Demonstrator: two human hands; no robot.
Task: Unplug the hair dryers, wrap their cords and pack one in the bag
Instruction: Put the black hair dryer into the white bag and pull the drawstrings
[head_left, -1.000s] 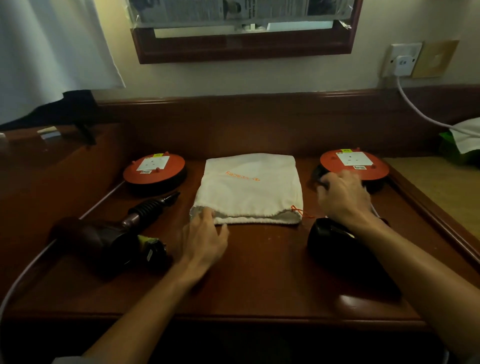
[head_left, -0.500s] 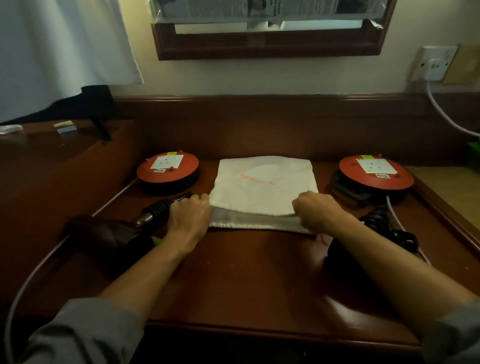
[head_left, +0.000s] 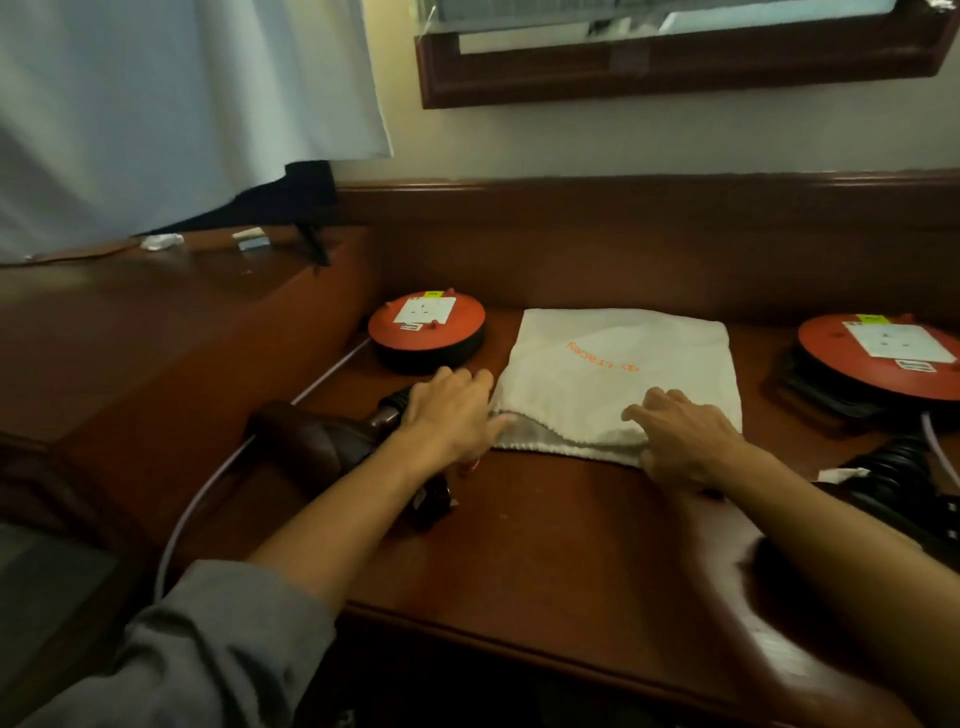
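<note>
While both hands are now at the mouth of the bag, this is how the scene stands:

Change: a second ago the right hand (head_left: 685, 441) was over at the right hair dryer and the left hand (head_left: 452, 415) lay flat near the bag (head_left: 623, 379); now both are at its near hem, which gapes a little.
Meaning: I judge the packing step begins; the cords look already unplugged, since both reel sockets are free.
Left grip: thumb at the left corner of the hem, fingers spread and almost straight; whether it pinches the cloth I cannot tell.
Right grip: fingers spread on top of the cloth, thumb at or under the hem edge; a real pinch is not clear.
Bag place: flat in the middle of the bench (head_left: 545, 561), near the back edge.
Hair dryers: two; the left hair dryer (head_left: 306, 441) lies by the left edge, partly under the left forearm; the right hair dryer (head_left: 904, 483) lies at the right edge, mostly cut off.
Cord reels: two; the left reel (head_left: 426, 332) and the right reel (head_left: 878, 358), toward the back corners.
</note>
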